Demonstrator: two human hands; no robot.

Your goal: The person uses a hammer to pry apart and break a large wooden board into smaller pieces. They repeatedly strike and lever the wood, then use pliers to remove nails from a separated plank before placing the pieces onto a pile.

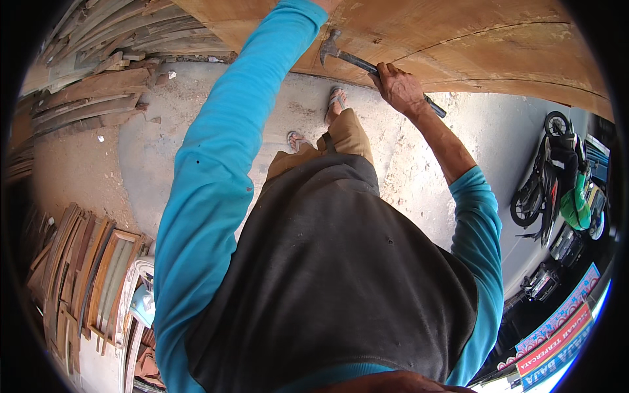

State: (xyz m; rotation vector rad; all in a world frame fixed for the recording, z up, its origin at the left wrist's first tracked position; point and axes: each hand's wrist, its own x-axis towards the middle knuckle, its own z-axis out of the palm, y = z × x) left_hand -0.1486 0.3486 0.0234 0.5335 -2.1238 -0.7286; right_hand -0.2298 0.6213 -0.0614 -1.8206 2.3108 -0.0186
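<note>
My right hand (401, 88) is closed around the dark handle of a claw hammer (354, 60). The hammer's metal head points up and left, over a large brown wooden panel (485, 52), and the handle's butt sticks out below my fist. I cannot tell whether the head touches the wood. My left arm, in a long blue sleeve, reaches across to the top edge of the picture. Only a sliver of my left hand (325, 4) shows there, near the panel; its fingers are cut off from view.
Stacked planks (98, 98) lie at the far left, and wooden frames (92, 275) lean at the lower left. A motorcycle (547, 173) stands at the right, near a green bag or cloth (576, 206) and printed banners (557, 340). Below the panel, my sandalled feet (336, 101) are on a dusty concrete floor (177, 144).
</note>
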